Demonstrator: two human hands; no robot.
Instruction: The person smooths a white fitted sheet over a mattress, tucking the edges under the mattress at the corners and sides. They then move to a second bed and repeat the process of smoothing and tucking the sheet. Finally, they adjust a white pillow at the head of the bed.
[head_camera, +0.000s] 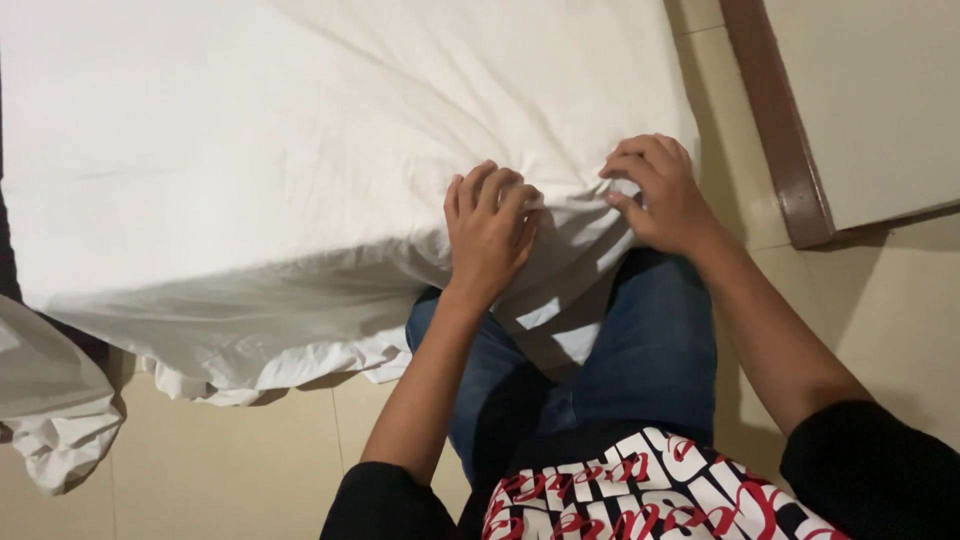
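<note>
A white bed sheet (300, 150) covers the mattress and fills most of the head view. My left hand (490, 230) is clenched on a bunched fold of the sheet at the mattress's near edge. About a hand's width to its right, my right hand (660, 195) pinches the sheet at the mattress's corner, fingers curled into the cloth. The sheet wrinkles between both hands and hangs loose over the edge down to the left.
A loose bunch of white cloth (55, 420) droops to the floor at the lower left. A brown-edged piece of furniture (790, 150) stands at the right past a narrow strip of beige tiled floor (230, 470). My legs in blue jeans (640, 350) press against the bed.
</note>
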